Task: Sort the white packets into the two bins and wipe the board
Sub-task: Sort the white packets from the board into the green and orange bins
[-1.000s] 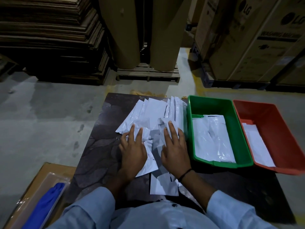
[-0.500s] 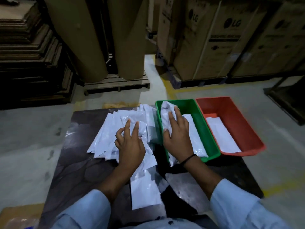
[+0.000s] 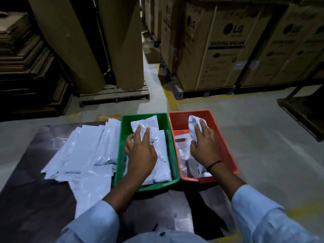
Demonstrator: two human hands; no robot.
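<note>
Only readable stuff we can find is at the back. The middle carton (image 3: 219, 67) says "LG" big on its front and "LG" again on its side face. Under the front one we get "WASHING MACHIN", and the end of the word runs out of sight at the carton's edge. The right carton (image 3: 284, 55) says "LG" too, a bit blurry. There's small print lower down on the middle one, plus a white sticker (image 3: 247, 64), but we can't make out any of it.
</note>
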